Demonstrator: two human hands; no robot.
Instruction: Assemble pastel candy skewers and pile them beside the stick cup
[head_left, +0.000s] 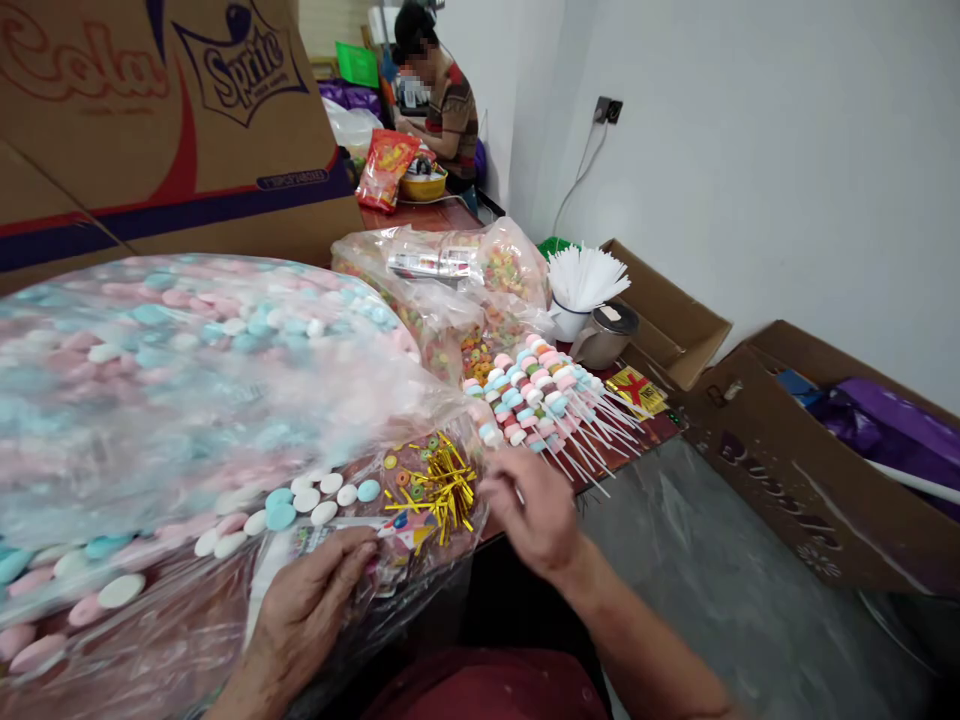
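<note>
My left hand is closed at the table's front edge, thumb and forefinger pinching a small colourful printed piece. Just beyond it lies a bunch of gold twist ties on clear plastic. My right hand hovers to the right of the ties, its fingers curled in; anything inside them is hidden. A pile of candy skewers, pink, white and blue on white sticks, lies just past that hand. Loose round candies spill from a large clear bag of pastel candies on the left.
A Sprite-printed carton stands behind the big bag. Farther back are bags of ring candies, a cup of white sticks and a metal mug. Open cardboard boxes sit at right. A person works in the background.
</note>
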